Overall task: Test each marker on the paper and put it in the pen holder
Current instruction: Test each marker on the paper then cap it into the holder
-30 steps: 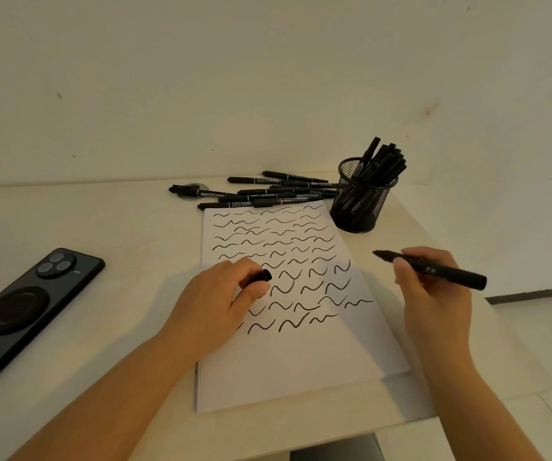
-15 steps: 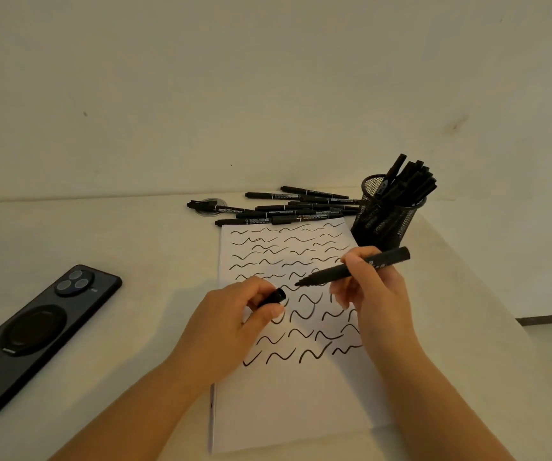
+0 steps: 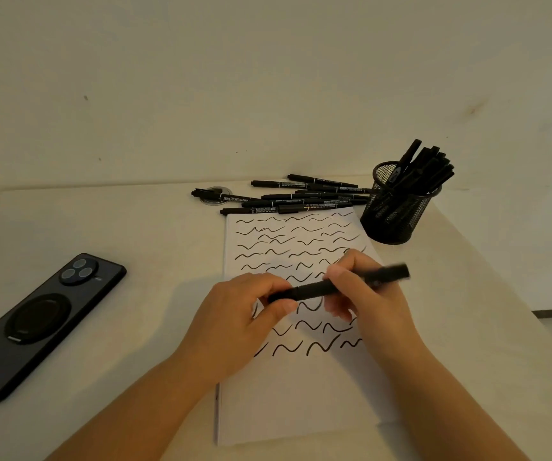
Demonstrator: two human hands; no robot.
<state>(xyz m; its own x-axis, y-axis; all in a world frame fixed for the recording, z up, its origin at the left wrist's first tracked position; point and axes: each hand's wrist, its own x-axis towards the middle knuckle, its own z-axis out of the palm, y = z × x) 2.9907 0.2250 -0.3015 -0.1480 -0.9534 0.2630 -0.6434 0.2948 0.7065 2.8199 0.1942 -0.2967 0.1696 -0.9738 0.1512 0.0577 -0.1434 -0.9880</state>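
A black marker [image 3: 314,289] lies level between both hands, just above the white paper [image 3: 294,394] covered with rows of black squiggles. My right hand [image 3: 364,297] grips its barrel. My left hand [image 3: 234,317] pinches the marker's left end, where the cap is; the joint between cap and barrel is hidden by my fingers. The black mesh pen holder [image 3: 397,211] stands at the paper's far right corner with several markers leaning in it. Several more black markers [image 3: 297,196] lie in a loose pile beyond the paper's top edge.
A black phone [image 3: 40,319] lies camera side up on the table to the left. A small round clear disc [image 3: 216,194] sits under the leftmost loose marker. The table's right edge runs diagonally past the pen holder, and a plain wall rises right behind the table.
My right hand has swung the uncapped marker leftward from the table's right side. Its tip has now met the cap held in my left hand.
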